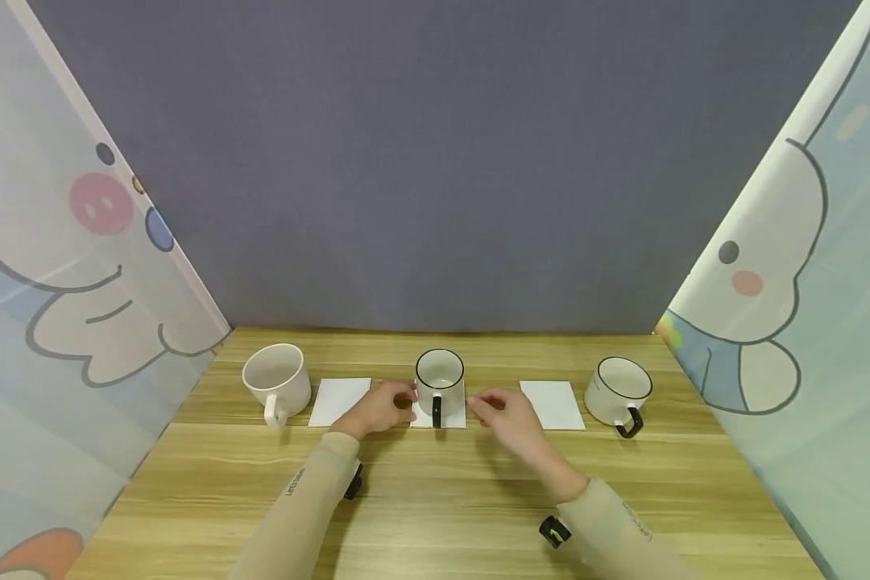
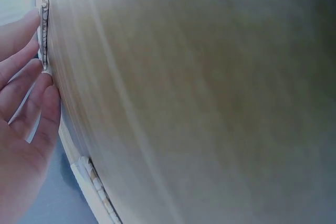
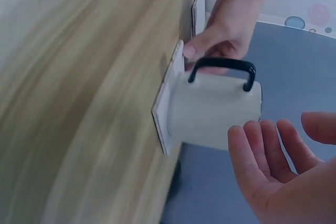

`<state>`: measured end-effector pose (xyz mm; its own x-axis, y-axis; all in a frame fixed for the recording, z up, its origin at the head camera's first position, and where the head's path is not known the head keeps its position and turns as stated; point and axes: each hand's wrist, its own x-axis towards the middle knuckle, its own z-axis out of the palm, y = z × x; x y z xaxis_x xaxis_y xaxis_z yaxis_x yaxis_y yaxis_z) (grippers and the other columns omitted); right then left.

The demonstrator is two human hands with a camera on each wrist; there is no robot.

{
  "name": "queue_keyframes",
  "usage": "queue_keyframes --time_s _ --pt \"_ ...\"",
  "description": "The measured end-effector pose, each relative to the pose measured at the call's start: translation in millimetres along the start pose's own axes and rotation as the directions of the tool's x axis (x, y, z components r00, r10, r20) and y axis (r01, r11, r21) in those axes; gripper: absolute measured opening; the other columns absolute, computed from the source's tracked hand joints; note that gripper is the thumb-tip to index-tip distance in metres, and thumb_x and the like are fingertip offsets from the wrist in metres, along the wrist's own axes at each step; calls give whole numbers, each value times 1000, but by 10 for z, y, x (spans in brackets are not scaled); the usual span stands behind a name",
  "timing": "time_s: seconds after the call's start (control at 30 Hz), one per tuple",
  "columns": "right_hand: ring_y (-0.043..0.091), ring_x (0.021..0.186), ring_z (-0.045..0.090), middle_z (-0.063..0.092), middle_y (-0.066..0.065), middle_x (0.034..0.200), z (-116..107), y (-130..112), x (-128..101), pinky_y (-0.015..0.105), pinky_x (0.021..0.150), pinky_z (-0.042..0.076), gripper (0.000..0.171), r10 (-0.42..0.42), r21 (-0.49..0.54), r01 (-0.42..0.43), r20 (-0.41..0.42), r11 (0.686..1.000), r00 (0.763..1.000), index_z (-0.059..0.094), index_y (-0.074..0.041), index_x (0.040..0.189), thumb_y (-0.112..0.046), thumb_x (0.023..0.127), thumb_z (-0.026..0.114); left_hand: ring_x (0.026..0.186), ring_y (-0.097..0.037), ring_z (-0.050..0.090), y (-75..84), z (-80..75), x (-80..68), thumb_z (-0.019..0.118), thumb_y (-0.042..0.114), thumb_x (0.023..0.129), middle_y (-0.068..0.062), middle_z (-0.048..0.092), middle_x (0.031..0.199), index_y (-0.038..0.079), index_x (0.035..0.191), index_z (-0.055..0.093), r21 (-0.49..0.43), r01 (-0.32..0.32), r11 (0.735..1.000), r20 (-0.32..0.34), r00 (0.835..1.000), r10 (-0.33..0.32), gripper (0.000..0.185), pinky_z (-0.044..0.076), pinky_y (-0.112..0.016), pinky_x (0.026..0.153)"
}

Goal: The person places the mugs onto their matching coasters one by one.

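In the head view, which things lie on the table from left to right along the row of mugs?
All-white mug → left coaster → left hand → black-rimmed middle mug → right hand → right coaster → black-handled right mug.
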<state>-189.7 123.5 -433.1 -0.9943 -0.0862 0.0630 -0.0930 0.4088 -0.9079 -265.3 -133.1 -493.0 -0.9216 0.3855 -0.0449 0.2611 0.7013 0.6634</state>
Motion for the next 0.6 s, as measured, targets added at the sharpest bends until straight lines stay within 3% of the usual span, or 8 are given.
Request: queue_keyframes --time_s 0.2,0.37,0.6 --pt "15 81 64 71 2 87 -177 -20 -31 35 75 54 18 -59 -131 53 -43 990 997 76 -3 101 -19 97 71 138 -37 45 -9 2 0 82 13 85 -7 60 142 15 99 71 5 -14 1000 1 1000 14 18 32 -55 116" --pt "17 89 66 73 0 93 -302 -35 -84 40 82 56 16 -118 -220 99 -77 971 990 76 -6 102 -21 97 71 137 -36 48 -5 -3 1 83 14 85 -7 61 141 15 98 71 6 -17 1000 -1 1000 17 17 34 -53 115" --pt "21 89 69 72 1 92 -424 -75 -177 39 79 59 10 -250 -282 215 -93 935 964 76 -7 99 -15 94 74 137 -37 48 -4 -8 5 83 15 85 -7 61 141 15 100 72 9 -11 1000 1 1000 11 18 35 -53 115"
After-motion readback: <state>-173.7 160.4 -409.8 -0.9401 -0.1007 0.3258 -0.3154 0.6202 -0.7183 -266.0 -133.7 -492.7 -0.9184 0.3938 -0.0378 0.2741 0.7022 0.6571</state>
